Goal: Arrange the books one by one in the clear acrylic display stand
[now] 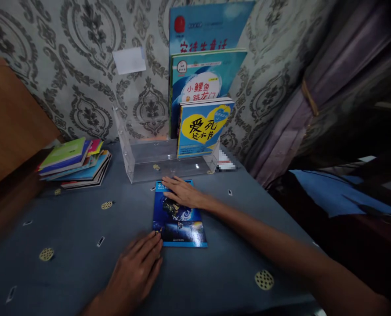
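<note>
A dark blue book (179,219) lies flat on the blue tablecloth (77,228) in front of me. My right hand (182,191) rests flat on the book's far end, fingers stretched out. My left hand (138,265) lies flat on the cloth, its fingertips touching the book's near left corner. Just beyond the book stands a clear acrylic rack (139,160) with three books upright at its right end: a yellow-heart book (202,129) in front, a teal book (205,74) behind it and a tall blue one (208,24) at the back.
A stack of several colourful books (75,164) lies at the left of the table. A wooden panel (7,118) stands at far left, patterned wallpaper behind, and a purple curtain (314,87) hangs at right. The table's right edge runs beside my right forearm.
</note>
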Demonstrator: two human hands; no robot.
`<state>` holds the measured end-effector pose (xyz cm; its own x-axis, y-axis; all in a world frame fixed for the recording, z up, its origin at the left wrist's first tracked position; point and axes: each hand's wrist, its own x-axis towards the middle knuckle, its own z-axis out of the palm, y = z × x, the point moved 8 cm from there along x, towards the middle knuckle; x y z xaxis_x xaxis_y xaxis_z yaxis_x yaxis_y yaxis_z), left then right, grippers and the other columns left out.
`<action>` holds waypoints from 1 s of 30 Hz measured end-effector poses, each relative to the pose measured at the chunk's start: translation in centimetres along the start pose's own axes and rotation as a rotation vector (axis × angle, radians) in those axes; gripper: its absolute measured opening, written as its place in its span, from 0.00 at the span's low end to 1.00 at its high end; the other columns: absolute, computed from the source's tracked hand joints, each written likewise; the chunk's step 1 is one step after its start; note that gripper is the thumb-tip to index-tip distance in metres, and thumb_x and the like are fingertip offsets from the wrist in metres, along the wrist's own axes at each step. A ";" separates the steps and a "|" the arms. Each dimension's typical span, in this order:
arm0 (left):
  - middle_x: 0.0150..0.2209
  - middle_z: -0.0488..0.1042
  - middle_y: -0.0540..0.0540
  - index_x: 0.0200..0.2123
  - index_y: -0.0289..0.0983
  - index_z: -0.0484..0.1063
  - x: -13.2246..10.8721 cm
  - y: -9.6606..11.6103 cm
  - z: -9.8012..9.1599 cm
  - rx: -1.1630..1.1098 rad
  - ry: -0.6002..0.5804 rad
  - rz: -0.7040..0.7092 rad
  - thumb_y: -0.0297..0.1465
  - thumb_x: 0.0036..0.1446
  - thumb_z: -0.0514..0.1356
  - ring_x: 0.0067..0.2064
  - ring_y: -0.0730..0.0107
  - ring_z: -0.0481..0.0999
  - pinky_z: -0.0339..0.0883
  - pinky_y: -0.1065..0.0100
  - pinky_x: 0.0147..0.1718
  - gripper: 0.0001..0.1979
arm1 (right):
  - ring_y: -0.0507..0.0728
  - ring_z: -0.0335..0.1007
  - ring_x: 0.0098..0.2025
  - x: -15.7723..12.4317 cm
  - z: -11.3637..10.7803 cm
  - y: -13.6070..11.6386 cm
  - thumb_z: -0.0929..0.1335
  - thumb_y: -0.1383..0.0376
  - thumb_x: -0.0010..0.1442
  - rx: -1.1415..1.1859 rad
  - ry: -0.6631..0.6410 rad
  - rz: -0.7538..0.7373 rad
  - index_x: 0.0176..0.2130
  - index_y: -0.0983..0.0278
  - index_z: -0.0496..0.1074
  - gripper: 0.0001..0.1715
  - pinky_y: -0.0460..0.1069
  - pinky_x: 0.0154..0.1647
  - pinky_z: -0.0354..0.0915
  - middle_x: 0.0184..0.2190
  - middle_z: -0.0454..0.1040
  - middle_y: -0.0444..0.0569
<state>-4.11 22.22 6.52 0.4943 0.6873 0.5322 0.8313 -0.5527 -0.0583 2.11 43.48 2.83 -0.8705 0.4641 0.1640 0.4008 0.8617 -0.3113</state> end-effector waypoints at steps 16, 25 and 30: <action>0.60 0.73 0.36 0.61 0.38 0.69 2.1 -8.4 6.3 -0.097 -0.149 -0.361 0.38 0.68 0.52 0.62 0.48 0.70 0.68 0.45 0.57 0.22 | 0.68 0.43 0.74 -8.8 -0.3 0.7 0.59 0.50 0.72 -0.065 0.137 0.342 0.69 0.74 0.56 0.39 0.66 0.72 0.51 0.71 0.52 0.68; 0.59 0.74 0.38 0.60 0.41 0.68 2.6 -10.6 7.9 -0.821 0.072 -0.800 0.46 0.58 0.62 0.62 0.48 0.71 0.63 0.49 0.62 0.29 | 0.71 0.30 0.76 -10.7 -0.4 -2.7 0.64 0.49 0.68 0.113 0.072 0.360 0.71 0.72 0.52 0.44 0.68 0.74 0.43 0.73 0.47 0.65; 0.52 0.79 0.38 0.54 0.38 0.71 1.4 -10.4 9.5 -1.356 0.183 -1.327 0.44 0.44 0.72 0.54 0.49 0.78 0.75 0.59 0.44 0.35 | 0.74 0.29 0.75 -11.0 -0.5 -2.4 0.64 0.49 0.68 0.252 0.092 0.360 0.71 0.76 0.50 0.47 0.68 0.74 0.41 0.74 0.41 0.68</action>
<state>-9.66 33.40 -0.20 -0.3082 0.9170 -0.2531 -0.1768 0.2062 0.9624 10.86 36.44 2.21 -0.6546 0.7514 0.0828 0.5816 0.5705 -0.5799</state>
